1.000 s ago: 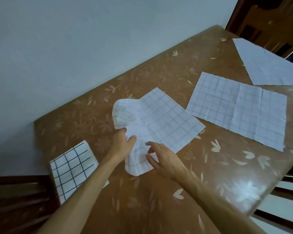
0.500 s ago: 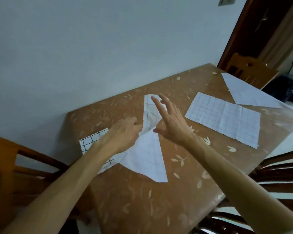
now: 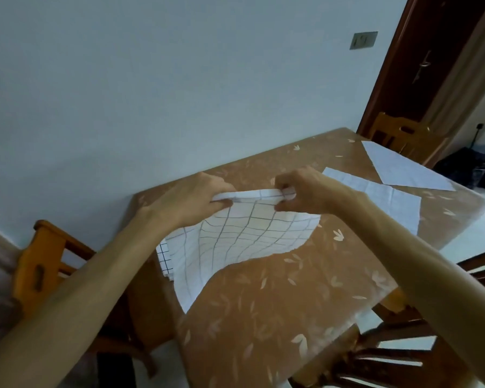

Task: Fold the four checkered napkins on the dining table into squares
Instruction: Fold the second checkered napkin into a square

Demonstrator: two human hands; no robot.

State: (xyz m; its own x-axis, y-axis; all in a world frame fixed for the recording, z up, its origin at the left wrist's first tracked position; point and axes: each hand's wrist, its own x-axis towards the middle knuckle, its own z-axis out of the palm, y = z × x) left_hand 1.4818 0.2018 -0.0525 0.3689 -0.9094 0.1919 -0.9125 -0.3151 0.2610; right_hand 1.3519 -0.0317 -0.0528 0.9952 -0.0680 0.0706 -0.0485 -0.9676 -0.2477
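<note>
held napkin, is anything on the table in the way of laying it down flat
The folded napkin lies at the left edge of the table, under the hanging left side of the held napkin. The surface nearer the person shows nothing. Left hand and right hand pinch its top edge.

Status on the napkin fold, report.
Left hand, right hand pinch raised top edge of white checkered cloth napkin. Folded dark-grid napkin partly beneath it.

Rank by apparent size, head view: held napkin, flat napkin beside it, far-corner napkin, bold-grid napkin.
1. held napkin, nearest the camera.
2. flat napkin and far-corner napkin: similar, flat one partly hidden, so unranked.
3. bold-grid napkin, mostly covered.
</note>
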